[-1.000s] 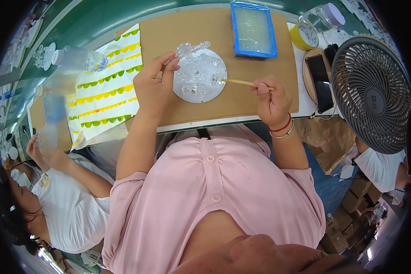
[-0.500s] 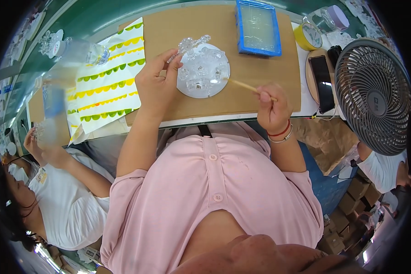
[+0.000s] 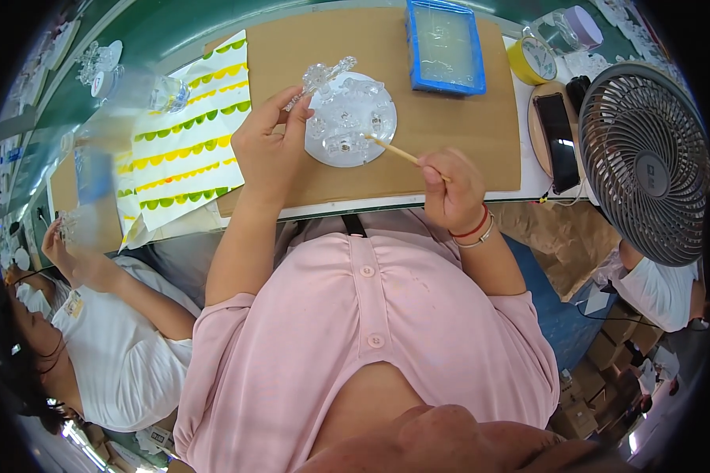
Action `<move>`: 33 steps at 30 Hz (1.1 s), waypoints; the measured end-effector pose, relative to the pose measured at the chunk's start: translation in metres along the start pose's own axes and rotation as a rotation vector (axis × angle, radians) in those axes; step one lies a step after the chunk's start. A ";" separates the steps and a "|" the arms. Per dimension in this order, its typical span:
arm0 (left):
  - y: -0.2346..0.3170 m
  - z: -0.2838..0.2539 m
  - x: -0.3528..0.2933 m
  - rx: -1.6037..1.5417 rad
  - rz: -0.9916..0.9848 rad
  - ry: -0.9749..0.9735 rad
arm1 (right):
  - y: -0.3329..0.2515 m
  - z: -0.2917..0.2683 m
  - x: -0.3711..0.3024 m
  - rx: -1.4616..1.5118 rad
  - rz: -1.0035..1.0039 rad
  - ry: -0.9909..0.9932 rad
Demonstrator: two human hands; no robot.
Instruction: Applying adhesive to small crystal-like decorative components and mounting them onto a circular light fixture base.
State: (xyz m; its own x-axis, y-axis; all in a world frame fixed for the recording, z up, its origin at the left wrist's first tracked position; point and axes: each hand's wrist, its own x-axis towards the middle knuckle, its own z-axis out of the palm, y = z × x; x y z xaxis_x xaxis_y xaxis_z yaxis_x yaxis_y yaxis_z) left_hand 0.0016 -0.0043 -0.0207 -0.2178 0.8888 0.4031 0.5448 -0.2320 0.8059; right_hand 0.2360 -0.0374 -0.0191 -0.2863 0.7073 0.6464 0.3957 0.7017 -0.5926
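Note:
My left hand [image 3: 272, 138] pinches a clear, knobbly plastic piece [image 3: 321, 76] between thumb and fingers, over the upper left rim of a round white plate [image 3: 347, 160]. Small clear parts [image 3: 345, 120] sit spread over that plate. Between the closed fingers of my right hand [image 3: 454, 188] is a thin wooden stick [image 3: 394, 150]. Its tip reaches over the plate's lower right part, close to one of the clear parts; whether it touches cannot be made out. Both hands are above a brown cardboard sheet [image 3: 450, 142].
Beyond the plate lies a blue-framed tray [image 3: 447, 91]. To the right are a yellow tape roll [image 3: 532, 61], a clear jar [image 3: 564, 31], a phone [image 3: 557, 146] and a dark fan [image 3: 647, 165]. Left are a patterned sheet [image 3: 185, 142], a bottle [image 3: 146, 91] and a co-worker [image 3: 126, 331].
My right hand has moved left with the stick, whose tip is now farther in over the plate. The clear piece in my left hand has shifted slightly left and away.

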 end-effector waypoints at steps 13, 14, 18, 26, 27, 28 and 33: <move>0.001 0.008 0.002 -0.043 -0.041 -0.031 | 0.003 -0.012 -0.005 -0.018 0.039 -0.009; 0.001 0.006 0.003 -0.068 -0.078 -0.081 | 0.006 -0.012 -0.005 -0.054 0.048 0.035; 0.010 -0.007 0.014 -0.004 -0.010 -0.189 | 0.010 -0.013 -0.003 -0.135 0.048 0.070; 0.024 -0.014 0.060 -0.044 0.182 -0.451 | 0.001 -0.011 -0.004 -0.138 0.042 0.057; 0.024 -0.015 0.064 -0.041 0.168 -0.533 | 0.004 -0.010 -0.004 -0.146 0.086 0.067; 0.024 -0.017 0.065 -0.040 0.171 -0.530 | 0.003 -0.010 -0.004 -0.145 0.082 0.069; 0.026 -0.026 0.058 0.017 0.142 -0.541 | -0.009 -0.010 -0.007 -0.018 0.010 -0.010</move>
State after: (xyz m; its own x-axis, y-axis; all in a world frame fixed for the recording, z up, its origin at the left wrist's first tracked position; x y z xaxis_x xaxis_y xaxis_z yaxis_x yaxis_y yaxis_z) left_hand -0.0182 0.0310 0.0348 0.3026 0.9266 0.2234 0.5528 -0.3615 0.7508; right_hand 0.2432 -0.0497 -0.0138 -0.2911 0.7152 0.6354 0.4139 0.6929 -0.5904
